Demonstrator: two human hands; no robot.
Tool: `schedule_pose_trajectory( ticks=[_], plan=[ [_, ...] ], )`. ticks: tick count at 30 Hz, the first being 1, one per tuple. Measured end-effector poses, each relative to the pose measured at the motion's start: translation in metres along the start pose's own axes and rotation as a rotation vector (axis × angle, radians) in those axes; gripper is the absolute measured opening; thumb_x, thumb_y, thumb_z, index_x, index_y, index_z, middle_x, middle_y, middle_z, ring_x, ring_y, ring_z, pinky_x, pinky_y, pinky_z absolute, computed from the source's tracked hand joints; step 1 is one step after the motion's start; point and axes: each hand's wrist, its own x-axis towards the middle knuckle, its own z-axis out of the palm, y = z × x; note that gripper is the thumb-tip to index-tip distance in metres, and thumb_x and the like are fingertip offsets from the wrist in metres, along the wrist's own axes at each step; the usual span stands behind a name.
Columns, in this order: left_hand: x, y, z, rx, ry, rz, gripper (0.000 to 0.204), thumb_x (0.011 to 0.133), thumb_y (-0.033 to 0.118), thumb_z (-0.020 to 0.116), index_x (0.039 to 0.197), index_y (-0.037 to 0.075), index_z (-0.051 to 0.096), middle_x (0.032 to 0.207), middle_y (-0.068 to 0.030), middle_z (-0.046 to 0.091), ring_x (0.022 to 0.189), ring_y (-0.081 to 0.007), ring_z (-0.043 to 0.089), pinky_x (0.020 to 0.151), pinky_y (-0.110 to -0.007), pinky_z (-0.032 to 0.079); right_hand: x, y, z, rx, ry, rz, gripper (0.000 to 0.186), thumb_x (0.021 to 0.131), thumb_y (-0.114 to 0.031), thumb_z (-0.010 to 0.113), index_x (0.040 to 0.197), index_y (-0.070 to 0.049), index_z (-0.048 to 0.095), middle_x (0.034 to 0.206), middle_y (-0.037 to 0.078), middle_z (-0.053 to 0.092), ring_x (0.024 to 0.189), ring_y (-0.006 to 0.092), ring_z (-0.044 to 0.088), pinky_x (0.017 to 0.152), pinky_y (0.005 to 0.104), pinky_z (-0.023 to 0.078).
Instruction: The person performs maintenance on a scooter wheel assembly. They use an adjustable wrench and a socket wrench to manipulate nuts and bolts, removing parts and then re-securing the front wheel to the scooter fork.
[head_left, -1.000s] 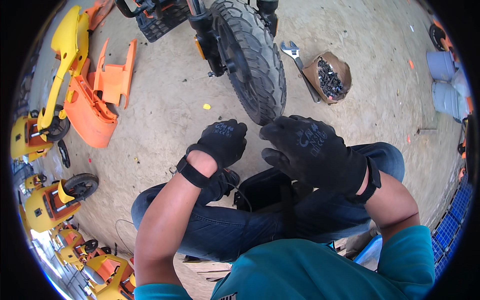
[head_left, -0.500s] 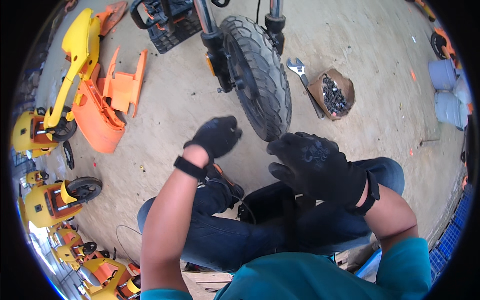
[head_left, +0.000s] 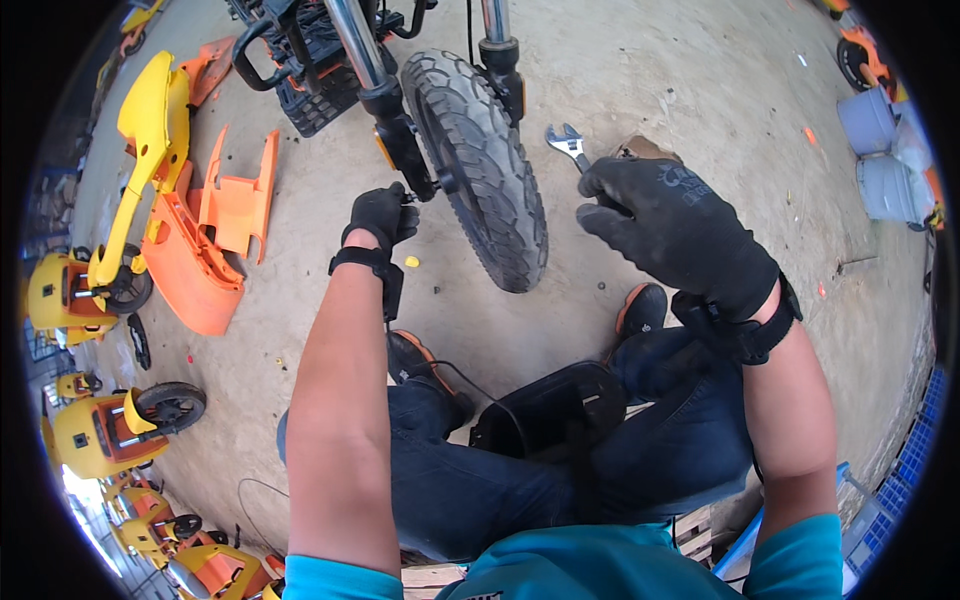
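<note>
Left hand (head_left: 380,217) at the fork leg's (head_left: 403,148) foot

The front wheel (head_left: 488,180) sits between two fork legs, which seemingly keep it upright. The left hand's curled fingers lie just beside one leg's foot, perhaps coming from outside because the tyre blocks the inside; whether they pinch anything, I cannot tell. Right of the wheel, the right hand (head_left: 685,225), thumb and fingers apart, partly hides an adjustable wrench (head_left: 567,145) and paper bag (head_left: 652,148).

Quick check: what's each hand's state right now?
Left black-gloved hand: fingers curled beside the lower end of the black tubular fork leg; cannot tell whether it grips anything.
Right black-gloved hand: open, nothing visibly held.
</note>
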Motion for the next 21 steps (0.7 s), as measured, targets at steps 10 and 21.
schedule_pose_trajectory(
  ticks=[10, 21],
  plan=[
    [0.002, -0.001, 0.005, 0.135, -0.012, -0.088, 0.048, 0.090, 0.052, 0.050, 0.067, 0.010, 0.056, 0.053, 0.0028, 0.045, 0.041, -0.0095, 0.039, 0.040, -0.025, 0.033, -0.036, -0.025, 0.054, -0.034, 0.035, -0.318, 0.022, 0.074, -0.015, 0.063, 0.092, -0.002, 0.059, 0.076, 0.012, 0.059, 0.068, 0.0269, 0.060, 0.058, 0.0373, 0.048],
    [-0.006, 0.005, 0.016, 0.246, 0.016, -0.137, 0.042, 0.089, 0.050, 0.050, 0.066, 0.015, 0.055, 0.051, 0.0075, 0.037, 0.040, -0.0075, 0.031, 0.038, -0.025, 0.026, -0.051, -0.032, 0.051, 0.040, 0.015, -0.345, 0.017, 0.075, -0.014, 0.062, 0.088, -0.003, 0.059, 0.078, 0.012, 0.058, 0.069, 0.0262, 0.060, 0.059, 0.0378, 0.049]
  ],
)
